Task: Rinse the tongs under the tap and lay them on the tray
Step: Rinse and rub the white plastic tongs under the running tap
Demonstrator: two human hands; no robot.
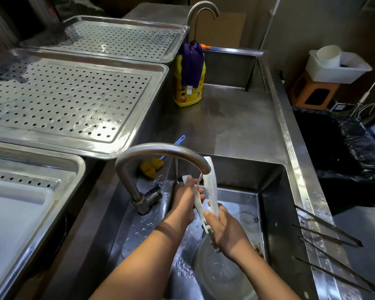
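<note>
Translucent white tongs (210,187) stand nearly upright over the steel sink (273,213), their tips just under the spout of the curved tap (160,150). A thin stream of water runs onto them. My right hand (225,228) grips the lower, hinge end of the tongs. My left hand (186,202) holds the left arm of the tongs, fingers wrapped over it. The perforated steel tray (74,100) lies to the upper left of the sink, wet in patches.
A second perforated tray (121,37) sits behind the first; a third tray (30,191) with a white board is at the left. A yellow bottle (188,83), yellow brush (152,166), clear bowl (221,276), metal tongs (333,252), and black bin (344,156) surround the sink.
</note>
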